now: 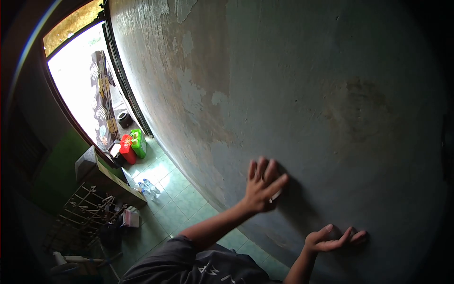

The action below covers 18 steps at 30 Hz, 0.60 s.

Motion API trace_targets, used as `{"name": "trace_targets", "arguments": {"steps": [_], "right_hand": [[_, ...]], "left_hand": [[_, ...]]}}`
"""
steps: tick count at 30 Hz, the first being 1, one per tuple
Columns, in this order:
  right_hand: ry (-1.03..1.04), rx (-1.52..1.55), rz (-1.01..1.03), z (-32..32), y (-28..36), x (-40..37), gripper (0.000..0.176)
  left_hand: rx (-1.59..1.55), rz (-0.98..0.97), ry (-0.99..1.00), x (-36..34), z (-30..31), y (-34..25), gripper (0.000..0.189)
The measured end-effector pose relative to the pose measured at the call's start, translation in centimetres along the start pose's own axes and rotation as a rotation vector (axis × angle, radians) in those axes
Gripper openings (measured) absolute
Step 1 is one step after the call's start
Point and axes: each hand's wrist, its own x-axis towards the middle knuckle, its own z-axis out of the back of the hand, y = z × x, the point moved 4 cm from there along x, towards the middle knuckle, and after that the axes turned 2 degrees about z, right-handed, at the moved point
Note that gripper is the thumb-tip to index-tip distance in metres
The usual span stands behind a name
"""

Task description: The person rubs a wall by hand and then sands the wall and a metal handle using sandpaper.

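Peeling painted wall seemingly steadies left hand, half-curled over a pale sliver, hold unclear, and right hand, loosely open, nothing visibly held.

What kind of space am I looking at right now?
Probably a lived-in house interior: the grey-green painted wall is peeling in patches, the floor of glossy pale-green square tiles looks domestic, and a bright open doorway seems to lead outside.

floor: glossy pale-green tiles | doorway: open, bright daylight
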Motion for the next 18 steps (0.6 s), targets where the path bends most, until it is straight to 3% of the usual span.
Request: {"name": "trace_targets", "arguments": {"steps": [3, 6, 8, 9, 10, 12, 14, 18], "right_hand": [[-0.019, 0.016, 0.020, 0.0, -0.2, 0.3, 0.048], [-0.027, 0.039, -0.001, -0.1, -0.2, 0.2, 0.048], [-0.033, 0.036, -0.013, 0.0, -0.1, 0.4, 0.046], [-0.035, 0.037, -0.020, 0.0, -0.2, 0.3, 0.046], [-0.032, 0.042, -0.028, 0.0, -0.2, 0.1, 0.046], [-0.034, 0.028, -0.013, -0.2, -0.1, 0.3, 0.045], [-0.029, 0.022, 0.001, 0.1, -0.3, 0.2, 0.046], [-0.058, 0.042, -0.013, -0.2, -0.4, -0.1, 0.046]], "left_hand": [[0.203, 0.272, -0.156, 7.5, 3.5, 6.6, 0.057], [0.132, 0.455, -0.271, 11.1, 6.2, 7.4, 0.061], [0.154, 0.407, -0.254, 9.5, 4.7, 5.9, 0.062], [0.274, 0.274, -0.152, 6.9, 2.1, 3.7, 0.059], [0.142, 0.092, -0.069, 5.4, 1.6, 0.3, 0.056], [0.178, 0.001, -0.036, 4.3, 1.7, 2.4, 0.054], [0.172, 0.423, -0.186, 7.9, 4.8, 6.9, 0.055], [0.074, 0.652, -0.310, 9.8, 6.8, 8.2, 0.057]]}}
